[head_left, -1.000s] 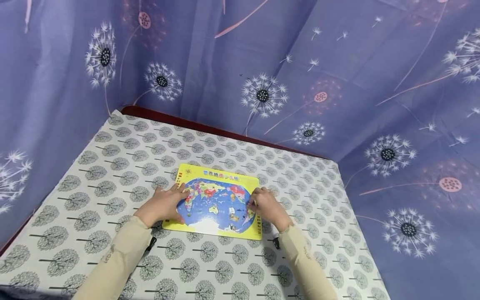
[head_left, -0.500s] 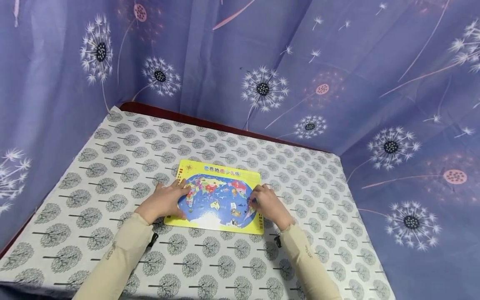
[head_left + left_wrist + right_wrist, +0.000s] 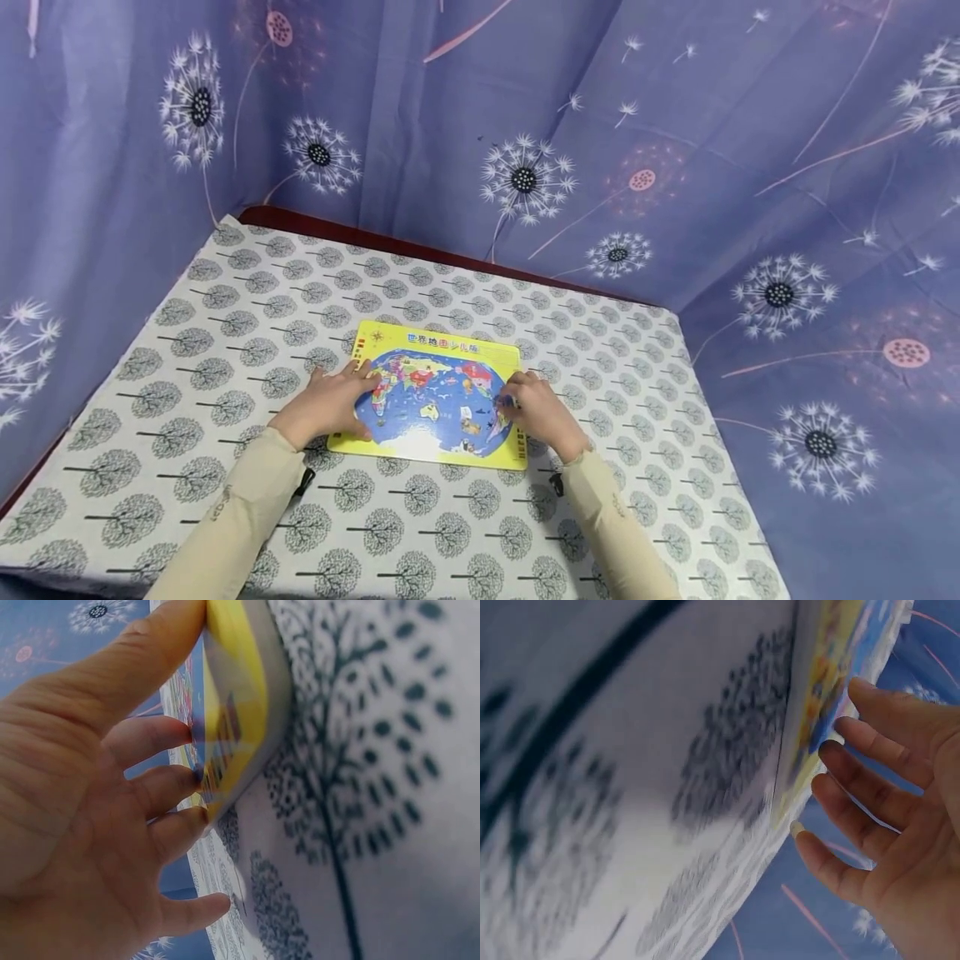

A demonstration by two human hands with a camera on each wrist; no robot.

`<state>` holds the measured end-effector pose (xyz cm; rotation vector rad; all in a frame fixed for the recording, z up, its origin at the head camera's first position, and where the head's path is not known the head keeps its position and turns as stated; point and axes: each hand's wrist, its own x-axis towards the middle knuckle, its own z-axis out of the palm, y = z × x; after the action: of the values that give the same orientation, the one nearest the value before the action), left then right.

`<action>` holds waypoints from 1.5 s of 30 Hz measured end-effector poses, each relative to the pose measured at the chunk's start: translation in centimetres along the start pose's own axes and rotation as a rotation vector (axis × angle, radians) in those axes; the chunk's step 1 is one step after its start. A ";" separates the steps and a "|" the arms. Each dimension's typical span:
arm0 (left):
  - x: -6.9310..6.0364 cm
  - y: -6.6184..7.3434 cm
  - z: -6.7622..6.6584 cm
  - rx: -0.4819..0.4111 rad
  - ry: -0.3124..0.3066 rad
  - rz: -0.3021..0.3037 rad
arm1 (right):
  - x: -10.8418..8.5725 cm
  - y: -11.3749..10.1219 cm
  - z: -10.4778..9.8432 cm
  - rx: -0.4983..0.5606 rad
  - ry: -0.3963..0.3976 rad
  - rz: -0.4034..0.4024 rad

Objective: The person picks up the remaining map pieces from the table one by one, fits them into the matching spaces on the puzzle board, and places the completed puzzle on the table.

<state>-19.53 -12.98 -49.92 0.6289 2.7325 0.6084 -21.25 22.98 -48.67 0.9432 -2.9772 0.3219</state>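
A yellow-bordered children's world map board [image 3: 438,408] lies flat on the table, its blue oval map facing up under a line of coloured characters. My left hand [image 3: 327,402] rests spread on the board's left edge; in the left wrist view the thumb and fingers [image 3: 161,791] are apart and fairly straight, touching the yellow border. On the right side, my right hand [image 3: 542,411] touches the map near its lower right with its fingertips. The right wrist view shows those fingers [image 3: 866,799] loosely bent against the board, with nothing visible between them.
A white cloth [image 3: 225,367] printed with grey trees covers the table. Along the back runs a dark red table edge [image 3: 375,242]. Purple-blue curtains [image 3: 420,125] with dandelion prints hang behind and at both sides.
The head view has shifted slightly, so the board and table sit a little higher in the picture than a second ago. Both hands keep their places on the board.
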 end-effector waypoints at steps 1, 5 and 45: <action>0.0 0.1 0.1 0.000 -0.003 0.004 | -0.4 0.1 -0.2 0.003 0.003 0.015; 0.0 0.1 0.1 0.001 -0.009 0.010 | -1.8 0.6 -1.1 0.011 0.009 0.073; 1.3 3.4 -1.8 0.099 -0.073 0.011 | -12.3 2.5 -1.9 0.115 -0.079 0.468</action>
<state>-20.08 -10.24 -46.98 0.6762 2.7051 0.4461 -12.68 32.40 -48.07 0.2503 -3.2521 0.4692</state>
